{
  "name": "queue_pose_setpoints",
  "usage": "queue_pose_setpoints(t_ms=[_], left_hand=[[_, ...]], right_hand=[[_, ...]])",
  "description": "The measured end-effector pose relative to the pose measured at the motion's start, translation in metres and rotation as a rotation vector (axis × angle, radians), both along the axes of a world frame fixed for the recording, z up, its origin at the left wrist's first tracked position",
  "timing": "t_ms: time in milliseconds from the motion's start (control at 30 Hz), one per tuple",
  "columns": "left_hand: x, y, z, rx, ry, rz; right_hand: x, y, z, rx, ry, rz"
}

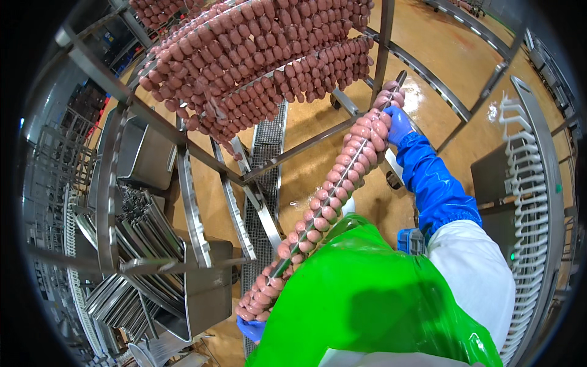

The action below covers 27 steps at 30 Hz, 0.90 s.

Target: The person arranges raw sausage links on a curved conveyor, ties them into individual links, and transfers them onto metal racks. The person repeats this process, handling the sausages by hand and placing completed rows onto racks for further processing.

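A long metal smoking stick [339, 188] runs slantwise in front of me, with strings of pink linked sausages [323, 211] draped over it on both sides. My right hand [398, 125], in a blue glove and blue sleeve, is closed around the stick near its far upper end, among the sausages. At the lower left end my left hand [251, 328], also blue-gloved, supports the stick from below. Most of its fingers are hidden by the sausages and my green apron [367, 300]. The far tip of the stick sticks out bare.
A steel rack frame [153, 119] stands ahead, with rows of hanging sausages [263, 55] on it. Bare metal sticks [140, 220] fill a steel bin [211, 293] at left. On the right is a machine with white hooks [529, 202]. A drain grate [264, 159] crosses the floor.
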<state>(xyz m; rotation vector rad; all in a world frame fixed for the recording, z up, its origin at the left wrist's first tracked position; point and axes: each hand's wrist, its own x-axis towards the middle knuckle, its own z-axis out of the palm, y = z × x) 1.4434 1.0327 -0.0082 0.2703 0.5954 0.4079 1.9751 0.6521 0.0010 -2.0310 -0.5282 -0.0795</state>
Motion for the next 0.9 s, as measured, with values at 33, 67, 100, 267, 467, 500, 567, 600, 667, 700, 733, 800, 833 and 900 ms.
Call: queue_pose_setpoints(t_ms=[33,67,100,267,467,500,567,600,667,700,733,800,833,900], left_hand=[[0.017,-0.001,0.001,0.009,0.008,0.030],[0.031,0.000,0.004,0.019,0.015,0.046],[0.042,0.000,0.005,0.028,0.023,0.076],[0.102,0.026,0.020,0.078,0.071,0.285],[0.215,0.107,0.031,0.293,-0.172,0.176],[0.261,0.111,0.049,0.394,-0.210,0.178],[0.288,0.160,0.050,0.499,-0.076,0.146],[0.303,0.184,0.036,0.481,-0.097,0.223],[0.327,0.217,0.028,0.481,-0.154,0.350],[0.357,0.220,0.044,0.482,-0.271,0.260],[0.382,0.220,0.057,0.492,-0.374,0.170],[0.418,0.215,0.069,0.435,-0.260,0.222],[0.420,0.225,0.051,0.397,-0.186,0.261],[0.431,0.224,0.015,0.384,-0.020,0.271]], right_hand=[[0.021,0.005,0.004,0.034,0.019,-0.011],[0.044,0.005,0.007,0.074,0.034,-0.035],[0.074,0.005,0.007,0.765,0.675,-0.018],[0.159,-0.006,0.015,1.004,0.749,-0.062],[0.248,0.019,-0.001,0.053,-0.044,0.085],[0.267,0.010,-0.007,-0.084,-0.107,0.125],[0.251,0.046,0.023,0.223,0.191,0.215],[0.272,0.008,-0.019,0.101,-0.037,0.036],[0.281,0.031,-0.013,-0.104,0.030,0.033],[0.298,0.021,-0.025,-0.114,0.020,0.007],[0.309,0.022,-0.038,-0.103,0.019,0.017],[0.331,0.017,-0.053,-0.104,0.032,0.041],[0.342,0.018,-0.058,-0.125,0.046,0.068],[0.358,0.007,-0.073,-0.058,0.132,0.080]])
